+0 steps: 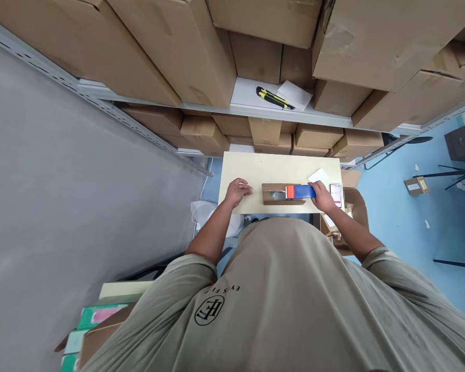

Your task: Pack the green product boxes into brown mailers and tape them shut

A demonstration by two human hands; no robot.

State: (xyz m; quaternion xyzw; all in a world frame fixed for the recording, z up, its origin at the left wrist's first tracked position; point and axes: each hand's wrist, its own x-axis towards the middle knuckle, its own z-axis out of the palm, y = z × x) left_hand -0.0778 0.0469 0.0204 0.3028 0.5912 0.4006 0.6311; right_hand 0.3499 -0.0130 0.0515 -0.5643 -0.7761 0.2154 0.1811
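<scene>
On the pale table (256,168) lies a small flat cardboard box (273,200). My right hand (322,196) is shut on a tape dispenser with a blue handle and orange head (299,191), which rests on top of the box. My left hand (238,191) rests on the table just left of the box, fingers loosely curled, holding nothing that I can see.
A phone (336,194) and a white slip of paper (318,176) lie at the table's right end. Shelves stacked with cardboard boxes (263,132) stand behind the table; a yellow-black utility knife (273,97) lies on one shelf. An open carton (349,212) sits at the right.
</scene>
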